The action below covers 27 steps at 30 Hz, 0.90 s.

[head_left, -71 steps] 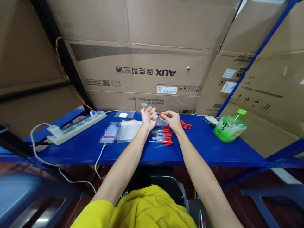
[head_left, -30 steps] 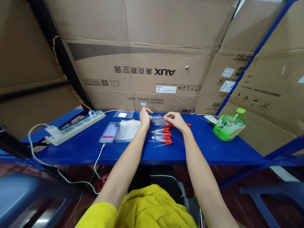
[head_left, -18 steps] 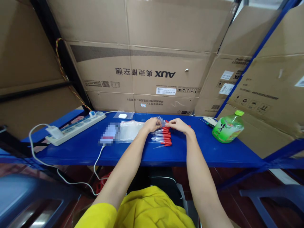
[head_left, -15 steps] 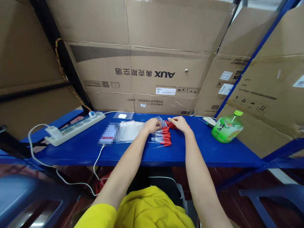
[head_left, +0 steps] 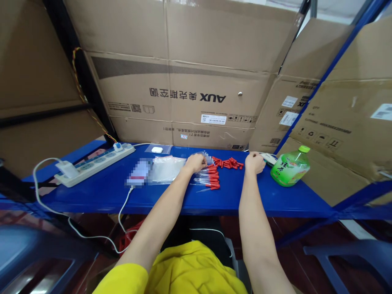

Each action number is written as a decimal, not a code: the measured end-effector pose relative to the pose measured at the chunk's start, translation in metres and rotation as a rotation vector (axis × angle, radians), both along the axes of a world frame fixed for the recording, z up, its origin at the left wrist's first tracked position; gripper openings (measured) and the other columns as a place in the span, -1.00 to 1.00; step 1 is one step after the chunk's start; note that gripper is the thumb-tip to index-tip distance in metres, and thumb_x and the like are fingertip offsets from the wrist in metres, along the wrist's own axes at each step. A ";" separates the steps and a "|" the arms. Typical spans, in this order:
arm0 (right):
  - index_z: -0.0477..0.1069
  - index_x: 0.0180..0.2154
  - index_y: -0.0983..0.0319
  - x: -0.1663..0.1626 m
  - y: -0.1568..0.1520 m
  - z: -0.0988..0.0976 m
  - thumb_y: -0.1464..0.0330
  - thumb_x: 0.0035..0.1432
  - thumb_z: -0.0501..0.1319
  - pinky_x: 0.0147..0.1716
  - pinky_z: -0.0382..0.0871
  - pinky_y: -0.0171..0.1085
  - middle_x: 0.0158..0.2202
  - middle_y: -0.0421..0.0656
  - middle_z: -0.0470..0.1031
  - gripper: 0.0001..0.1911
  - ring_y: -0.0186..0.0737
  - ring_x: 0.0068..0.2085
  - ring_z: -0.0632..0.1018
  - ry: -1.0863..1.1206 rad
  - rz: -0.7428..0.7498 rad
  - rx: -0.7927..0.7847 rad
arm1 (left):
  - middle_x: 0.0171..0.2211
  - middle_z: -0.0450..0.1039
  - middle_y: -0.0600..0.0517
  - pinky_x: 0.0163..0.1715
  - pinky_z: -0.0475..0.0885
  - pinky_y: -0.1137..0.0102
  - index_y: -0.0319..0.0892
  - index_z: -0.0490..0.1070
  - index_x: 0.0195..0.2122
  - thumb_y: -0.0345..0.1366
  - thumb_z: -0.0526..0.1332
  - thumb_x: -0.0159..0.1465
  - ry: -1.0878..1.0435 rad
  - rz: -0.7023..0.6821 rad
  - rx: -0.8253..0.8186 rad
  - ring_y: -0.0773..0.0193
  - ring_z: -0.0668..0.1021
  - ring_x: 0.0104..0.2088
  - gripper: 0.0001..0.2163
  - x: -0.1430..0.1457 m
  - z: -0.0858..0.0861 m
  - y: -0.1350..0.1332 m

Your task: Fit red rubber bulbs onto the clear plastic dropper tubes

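Observation:
My left hand (head_left: 197, 163) is closed, its fingers curled down at the clear dropper tubes (head_left: 208, 158); whatever lies between the fingertips is hidden. Just below it, several droppers (head_left: 210, 179) with red rubber bulbs lie in a row, clear tips to the left. A heap of loose red rubber bulbs (head_left: 230, 163) is spread between my two hands. To the right of that heap, my right hand (head_left: 255, 163) is curled closed beside a flat white object (head_left: 268, 158). Its fingers cover anything they may hold.
Clear plastic bags (head_left: 168, 169) and a blurred phone-like device (head_left: 140, 171) lie left of my left hand. A power strip (head_left: 98, 163) and a small white case (head_left: 157, 150) sit farther left. A green bottle (head_left: 289, 166) stands right on the blue table (head_left: 226, 200). Cardboard (head_left: 190, 106) walls the back.
My right hand has moved right, from the heap of red bulbs to beside the white object, and its fingers have curled in. My left hand stays at the clear tubes.

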State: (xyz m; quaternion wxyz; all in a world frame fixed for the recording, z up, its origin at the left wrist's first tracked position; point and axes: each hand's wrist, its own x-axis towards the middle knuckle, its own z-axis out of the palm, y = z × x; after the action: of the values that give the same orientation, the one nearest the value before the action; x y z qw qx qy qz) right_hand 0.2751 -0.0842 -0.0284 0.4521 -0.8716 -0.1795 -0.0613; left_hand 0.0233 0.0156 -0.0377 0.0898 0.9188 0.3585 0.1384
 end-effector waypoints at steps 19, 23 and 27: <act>0.65 -0.29 0.18 0.020 0.008 -0.027 0.36 -0.04 0.26 -0.18 0.44 0.01 -0.20 0.19 0.60 -0.76 0.16 -0.18 0.62 0.100 0.343 -0.216 | -0.22 0.55 -0.13 -0.14 0.35 0.32 -0.15 0.36 -0.16 -0.21 -0.12 0.49 -0.387 0.163 -0.108 0.13 0.58 -0.16 -0.71 0.001 0.003 0.003; 0.62 -0.22 0.16 0.014 0.006 -0.019 0.41 0.01 0.22 -0.12 0.41 -0.08 -0.14 0.10 0.60 -0.72 0.09 -0.11 0.59 0.077 0.298 -0.189 | -0.25 0.55 -0.03 -0.22 0.34 0.39 -0.13 0.38 -0.18 -0.12 -0.12 0.49 -0.585 0.104 -0.216 0.19 0.56 -0.22 -0.67 0.004 0.006 0.001; 0.52 -0.09 0.20 -0.010 0.008 -0.003 0.36 0.16 0.12 -0.10 0.33 -0.20 -0.12 0.01 0.59 -0.69 -0.01 -0.08 0.53 -0.120 0.371 -0.014 | -0.32 0.52 0.08 -0.23 0.33 0.43 -0.09 0.39 -0.16 -0.06 -0.04 0.46 -0.617 0.017 -0.179 0.26 0.52 -0.28 -0.70 0.005 0.009 -0.003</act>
State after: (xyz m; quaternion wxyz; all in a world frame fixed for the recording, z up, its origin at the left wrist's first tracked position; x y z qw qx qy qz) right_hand 0.2654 -0.0761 -0.0317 0.4382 -0.8213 -0.3642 -0.0275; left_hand 0.0284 0.0124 -0.0285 0.2737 0.8189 0.3329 0.3792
